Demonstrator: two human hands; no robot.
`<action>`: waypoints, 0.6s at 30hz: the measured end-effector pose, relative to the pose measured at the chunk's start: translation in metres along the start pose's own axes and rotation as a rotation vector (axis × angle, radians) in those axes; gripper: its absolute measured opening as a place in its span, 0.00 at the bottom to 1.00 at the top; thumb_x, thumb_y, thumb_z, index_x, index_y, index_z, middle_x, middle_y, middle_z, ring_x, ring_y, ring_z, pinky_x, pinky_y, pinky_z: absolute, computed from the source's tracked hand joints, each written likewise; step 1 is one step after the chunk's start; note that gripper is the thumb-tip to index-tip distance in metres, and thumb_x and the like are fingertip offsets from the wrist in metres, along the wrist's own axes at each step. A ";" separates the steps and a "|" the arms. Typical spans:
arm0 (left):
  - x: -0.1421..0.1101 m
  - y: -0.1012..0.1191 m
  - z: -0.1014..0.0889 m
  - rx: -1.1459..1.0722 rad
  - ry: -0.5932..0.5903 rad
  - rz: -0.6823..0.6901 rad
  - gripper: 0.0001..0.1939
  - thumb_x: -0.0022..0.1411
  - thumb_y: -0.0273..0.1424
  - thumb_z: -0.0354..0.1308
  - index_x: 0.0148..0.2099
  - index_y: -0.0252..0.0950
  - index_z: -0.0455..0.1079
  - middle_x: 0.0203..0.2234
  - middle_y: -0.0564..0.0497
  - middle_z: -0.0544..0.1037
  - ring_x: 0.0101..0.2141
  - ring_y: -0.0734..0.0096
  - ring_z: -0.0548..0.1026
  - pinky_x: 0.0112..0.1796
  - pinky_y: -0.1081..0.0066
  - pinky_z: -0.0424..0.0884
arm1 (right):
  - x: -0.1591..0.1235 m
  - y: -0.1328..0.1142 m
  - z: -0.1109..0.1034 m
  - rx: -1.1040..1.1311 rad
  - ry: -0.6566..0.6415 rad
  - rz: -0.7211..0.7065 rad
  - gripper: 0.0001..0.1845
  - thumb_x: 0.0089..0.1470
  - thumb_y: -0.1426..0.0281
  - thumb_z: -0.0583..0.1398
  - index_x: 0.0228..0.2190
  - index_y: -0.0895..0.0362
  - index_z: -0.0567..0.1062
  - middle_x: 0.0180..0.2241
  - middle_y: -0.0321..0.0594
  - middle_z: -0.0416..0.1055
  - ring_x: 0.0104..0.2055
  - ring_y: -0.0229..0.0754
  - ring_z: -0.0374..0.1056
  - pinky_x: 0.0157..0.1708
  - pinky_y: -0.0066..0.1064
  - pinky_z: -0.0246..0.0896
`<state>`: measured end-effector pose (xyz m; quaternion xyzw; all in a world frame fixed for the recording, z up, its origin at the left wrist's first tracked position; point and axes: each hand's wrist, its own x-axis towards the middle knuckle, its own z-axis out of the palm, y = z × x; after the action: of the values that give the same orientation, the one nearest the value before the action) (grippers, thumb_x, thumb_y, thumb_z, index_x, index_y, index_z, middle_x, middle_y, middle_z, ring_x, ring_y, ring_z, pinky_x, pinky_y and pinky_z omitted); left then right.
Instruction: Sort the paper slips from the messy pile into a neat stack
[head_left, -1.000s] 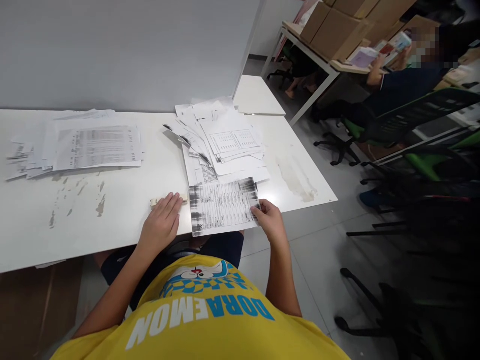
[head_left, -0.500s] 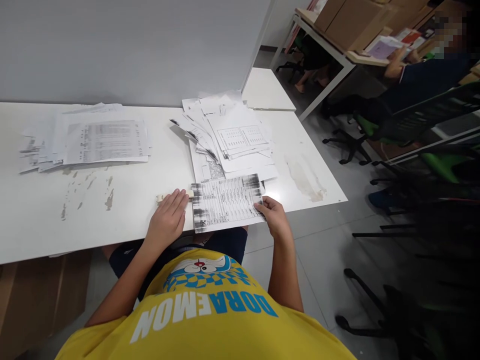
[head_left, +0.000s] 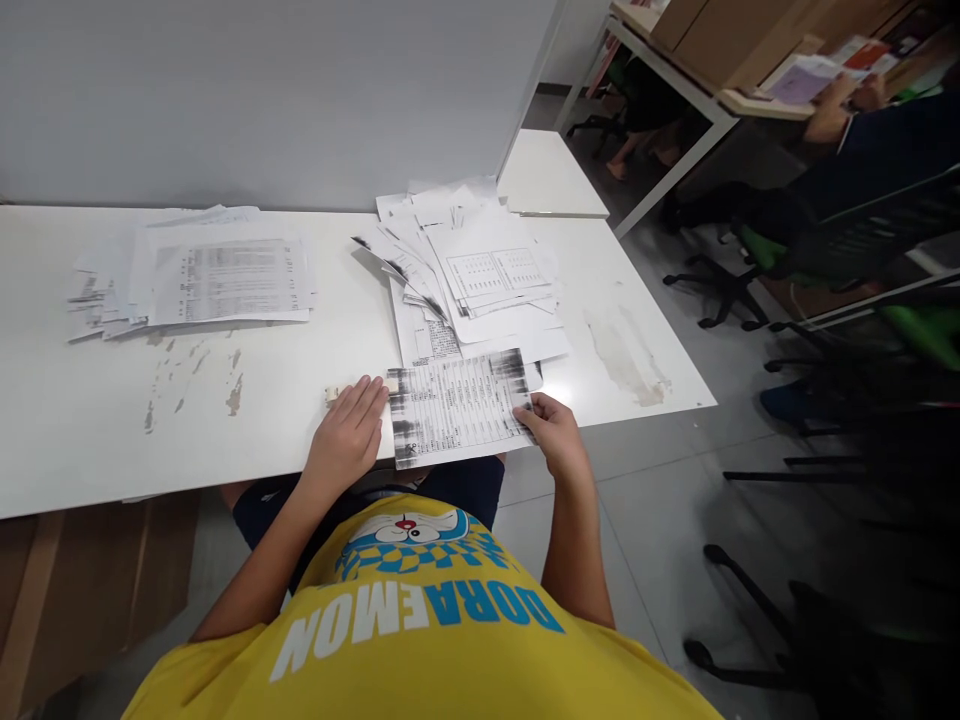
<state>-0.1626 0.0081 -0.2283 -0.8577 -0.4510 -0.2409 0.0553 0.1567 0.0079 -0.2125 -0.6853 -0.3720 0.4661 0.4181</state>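
Observation:
A cream stapler [head_left: 331, 393] lies on the table near its front edge, mostly hidden under my left hand [head_left: 347, 430]. The fingers of that hand are close together and laid over it. The stapler's other end meets the left edge of a printed sheet [head_left: 461, 405] with dark smudged ends. My right hand [head_left: 551, 428] pinches this sheet by its right edge, thumb on top. The sheet's lower edge reaches past the table's front edge. Behind it a messy pile of printed papers [head_left: 487, 270] fans out.
Another stack of papers [head_left: 225, 280] lies on the left of the white table [head_left: 67, 420]. A grey partition [head_left: 247, 100] stands behind. To the right are office chairs [head_left: 720, 290] and a person [head_left: 892, 140] seated at another desk with cardboard boxes [head_left: 720, 45].
The view has shifted slightly, so the table and papers appear a little farther right. Both hands keep their places at the stapler and the sheet.

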 end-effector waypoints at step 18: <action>-0.013 0.024 0.013 -0.104 -0.026 -0.115 0.33 0.65 0.26 0.46 0.70 0.26 0.50 0.64 0.36 0.63 0.68 0.53 0.53 0.64 0.47 0.62 | 0.009 -0.001 -0.008 -0.162 0.038 -0.027 0.16 0.32 0.57 0.70 0.24 0.52 0.75 0.20 0.37 0.70 0.23 0.43 0.65 0.21 0.33 0.58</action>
<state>-0.1454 -0.0115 -0.2427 -0.8352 -0.4869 -0.2556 -0.0093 0.1671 0.0147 -0.2133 -0.7204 -0.4096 0.4159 0.3746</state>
